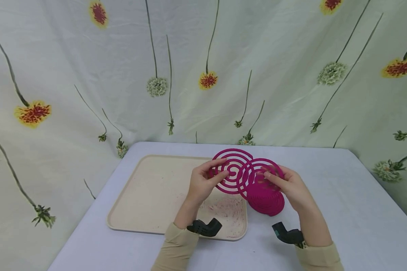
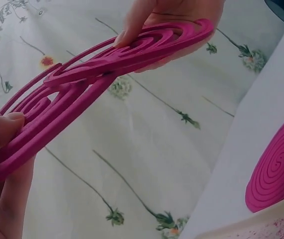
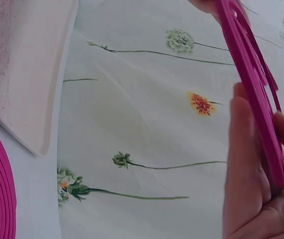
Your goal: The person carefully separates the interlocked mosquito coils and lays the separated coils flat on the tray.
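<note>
My left hand (image 1: 201,180) pinches a magenta mosquito coil (image 1: 233,174) between thumb and fingers. Another mosquito coil (image 1: 262,160) is pinched by my right hand (image 1: 294,190). The two spirals are held up in the air and overlap in the middle, where their rings cross; whether they interlock I cannot tell. In the left wrist view the pair stretches slantwise from one hand to the other. Below the right-hand coil, a stack of magenta mosquito coils (image 1: 267,203) lies on the table, its top partly hidden.
A beige tray (image 1: 146,195) lies to the left on the white-covered table (image 1: 352,210). Magenta crumbs (image 1: 224,209) are scattered over its right end, close to the stack. A flower-printed cloth (image 1: 285,75) hangs behind the table.
</note>
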{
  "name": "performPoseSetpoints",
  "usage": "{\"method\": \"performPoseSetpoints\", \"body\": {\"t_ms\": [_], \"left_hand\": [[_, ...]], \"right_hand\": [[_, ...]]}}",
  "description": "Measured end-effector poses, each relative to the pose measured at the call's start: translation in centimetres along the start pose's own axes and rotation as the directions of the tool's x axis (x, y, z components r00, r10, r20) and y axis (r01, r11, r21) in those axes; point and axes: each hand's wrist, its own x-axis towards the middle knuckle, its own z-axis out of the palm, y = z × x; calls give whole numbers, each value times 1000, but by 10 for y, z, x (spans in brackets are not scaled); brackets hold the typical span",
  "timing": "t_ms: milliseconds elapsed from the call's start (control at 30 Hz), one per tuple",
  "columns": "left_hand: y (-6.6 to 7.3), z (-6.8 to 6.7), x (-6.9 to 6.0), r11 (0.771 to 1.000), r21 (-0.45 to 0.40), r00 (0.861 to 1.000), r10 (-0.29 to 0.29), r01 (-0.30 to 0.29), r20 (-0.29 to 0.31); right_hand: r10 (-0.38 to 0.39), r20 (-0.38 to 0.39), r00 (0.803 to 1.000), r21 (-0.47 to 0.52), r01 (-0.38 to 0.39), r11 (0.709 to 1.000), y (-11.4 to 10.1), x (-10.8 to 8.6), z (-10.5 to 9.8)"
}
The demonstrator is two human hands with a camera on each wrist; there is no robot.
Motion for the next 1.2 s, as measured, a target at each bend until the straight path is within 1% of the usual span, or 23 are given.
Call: {"method": "performPoseSetpoints", "body": {"t_ms": [100, 200, 300, 433, 533, 633, 767, 833, 933, 1033, 1100, 1133, 1167, 1200], "left_hand": [[0, 0, 0, 1000, 7, 1000, 1, 0, -14], [0, 0, 1, 1000, -4, 1000, -4, 4, 0], [0, -1, 1, 1000, -18, 1000, -15, 16, 26], [0, -2, 1, 999, -22, 998, -26, 27, 49], [0, -3, 1, 999, -19, 998, -27, 28, 56], [0, -6, 1, 999, -9, 998, -33, 33, 50], [-1, -10, 2, 998, -27, 998, -51, 52, 27], [-1, -10, 2, 998, -36, 998, -54, 56, 36], [-1, -7, 2, 998, -34, 996, -43, 46, 79], [-1, -1, 1, 998, -40, 993, -35, 39, 111], [-1, 2, 1, 998, -54, 994, -26, 32, 107], [-1, 3, 1, 997, -67, 995, -21, 27, 99], [-1, 4, 1, 997, -77, 996, -17, 24, 89], [-1, 4, 1, 996, -87, 997, -9, 16, 78]], "right_hand": [[-5, 62, 998, -80, 10, 997, -2, -3, -6], [-5, 94, 996, -108, 15, 994, -2, -4, -10], [-5, 78, 997, -107, 14, 994, -1, -3, -10], [-4, 24, 1000, -84, 6, 996, 0, -1, -7], [-11, -16, 1000, -48, 10, 999, -1, -1, -4], [-16, -60, 998, -12, 15, 1000, 0, 0, 0], [2, -149, 989, 86, 11, 996, 1, 2, 6], [26, -202, 979, 176, 10, 984, 1, 3, 10], [68, -269, 961, 311, 20, 950, 1, 4, 17], [109, -325, 939, 398, 32, 917, 0, 6, 26], [121, -332, 936, 413, 29, 910, -1, 6, 30], [123, -321, 939, 413, 22, 911, -1, 6, 32], [122, -302, 945, 395, 7, 919, -1, 6, 32], [117, -270, 956, 366, -10, 930, -2, 5, 31]]}}
